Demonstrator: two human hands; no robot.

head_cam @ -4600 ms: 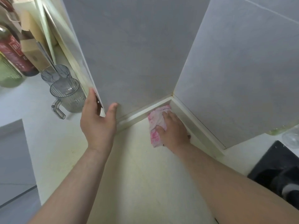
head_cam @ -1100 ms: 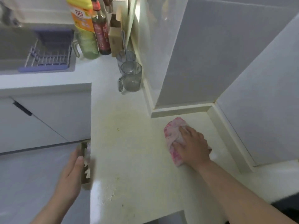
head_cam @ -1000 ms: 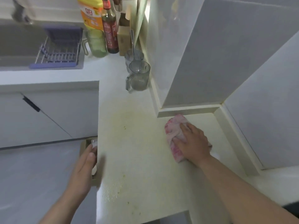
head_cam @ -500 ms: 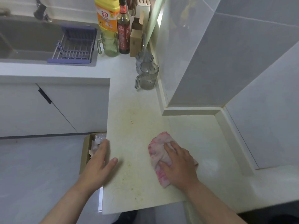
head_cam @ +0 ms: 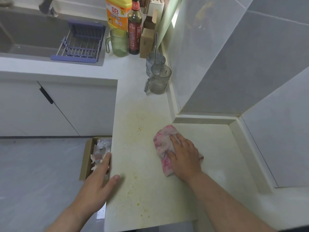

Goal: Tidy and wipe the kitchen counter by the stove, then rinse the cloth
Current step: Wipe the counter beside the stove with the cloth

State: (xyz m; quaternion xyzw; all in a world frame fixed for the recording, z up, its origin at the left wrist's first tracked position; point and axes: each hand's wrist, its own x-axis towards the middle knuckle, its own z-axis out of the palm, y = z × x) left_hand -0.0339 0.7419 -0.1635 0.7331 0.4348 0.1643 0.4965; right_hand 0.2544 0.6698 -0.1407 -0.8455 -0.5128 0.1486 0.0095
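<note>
Straight, slightly spread fingers [head_cam: 174, 139] of the right hand [head_cam: 184, 158] press flat on the pink cloth [head_cam: 161, 143] in the middle of the counter [head_cam: 142, 164]. The left hand [head_cam: 97, 183] lies relaxed at the counter's left edge, its fingers straight and its thumb [head_cam: 114, 179] resting on top, above a cardboard box [head_cam: 85, 158].

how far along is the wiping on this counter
Done, seemingly: the cream counter right of the pink-and-white crumpled cloth shows no specks. In hand: the right hand presses that cloth flat on it, and the left hand rests at the edge above the brown cardboard box. Left: yellow crumbs and stains left of the cloth, then rinsing at the grey sink.
</note>
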